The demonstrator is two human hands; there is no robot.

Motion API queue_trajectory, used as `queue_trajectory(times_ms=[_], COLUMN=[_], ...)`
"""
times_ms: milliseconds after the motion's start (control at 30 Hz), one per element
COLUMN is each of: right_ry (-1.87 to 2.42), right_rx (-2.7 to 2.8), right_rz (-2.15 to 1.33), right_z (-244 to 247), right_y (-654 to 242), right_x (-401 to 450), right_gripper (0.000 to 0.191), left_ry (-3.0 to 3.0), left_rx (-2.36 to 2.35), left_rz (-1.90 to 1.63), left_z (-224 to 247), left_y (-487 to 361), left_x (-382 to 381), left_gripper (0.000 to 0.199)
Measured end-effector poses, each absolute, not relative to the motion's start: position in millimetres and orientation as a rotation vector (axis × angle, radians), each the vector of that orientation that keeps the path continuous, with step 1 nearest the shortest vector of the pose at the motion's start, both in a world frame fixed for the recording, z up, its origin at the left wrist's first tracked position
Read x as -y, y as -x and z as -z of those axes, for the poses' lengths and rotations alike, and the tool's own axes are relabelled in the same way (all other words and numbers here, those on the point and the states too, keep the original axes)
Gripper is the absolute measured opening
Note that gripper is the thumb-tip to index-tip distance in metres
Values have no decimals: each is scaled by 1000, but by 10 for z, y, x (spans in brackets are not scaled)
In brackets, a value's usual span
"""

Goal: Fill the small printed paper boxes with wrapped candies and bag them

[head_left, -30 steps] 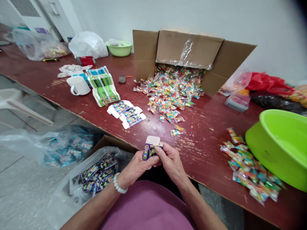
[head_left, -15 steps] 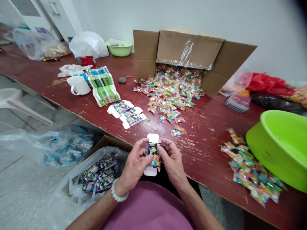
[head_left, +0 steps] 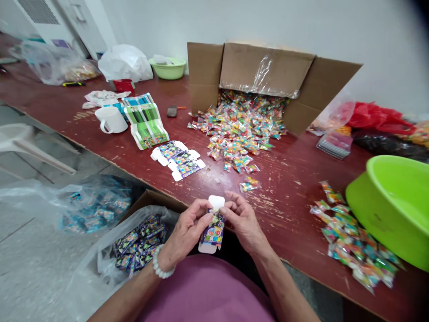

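Observation:
A small printed candy box (head_left: 213, 230), purple with bright colours, is between my hands near the table's front edge, its white end flaps sticking out at top and bottom. My left hand (head_left: 189, 230) grips its upper left side, thumb across the front. At the upper right, my right hand (head_left: 243, 223) pinches the box by the top flap, with the other fingers bent behind. Flat purple box blanks (head_left: 179, 158) lie on the table ahead to the left. A single wrapped candy packet (head_left: 250, 184) rests just beyond my right hand.
A cardboard carton (head_left: 264, 71) on its side spills wrapped candies (head_left: 246, 127) over the red table (head_left: 284, 205). At right, a green basin (head_left: 385, 210) stands by more candies (head_left: 358, 241). Green blanks (head_left: 147, 125) and a white mug (head_left: 111, 120) are left; a bag of filled boxes (head_left: 140, 243) sits below.
The box has moved slightly down and tilted, its top flap leaning right. Both hands have shifted their hold towards its upper end, the right thumb moving from the front face to the top.

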State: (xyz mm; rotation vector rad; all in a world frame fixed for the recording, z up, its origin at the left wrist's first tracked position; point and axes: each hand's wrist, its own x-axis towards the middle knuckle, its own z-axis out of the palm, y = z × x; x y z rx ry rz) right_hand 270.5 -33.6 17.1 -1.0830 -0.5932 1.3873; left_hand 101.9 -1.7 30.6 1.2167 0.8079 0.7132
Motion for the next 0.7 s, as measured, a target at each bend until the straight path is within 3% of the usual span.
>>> queue_trajectory(times_ms=[100,167,267,400,700], right_ry=[1081,1088,1096,1201,1244], right_rx=[701,760,786,957,1058], right_rz=[-1436,-1408,-1283,-1134,-1193], right_z=[-216,-228,-216,-217,-301], right_y=[-2729,-2730,-2715,-2712,-2745], right_x=[343,350,360,368,303], right_gripper=[32,24,23,20,22], left_ry=[-1251,-1169,-970,-751,-818], left_rx=[-813,-832,-818,-710,-832], left_rz=[-757,-793,-711,-418,-508], left_z=[-297,-314,-362,-367,-283], left_y=[-1008,-1009,-1025,-1072,-1176], left_x=[-7,-16,-19,-8,-10], left_gripper=[19,29,46,50,61])
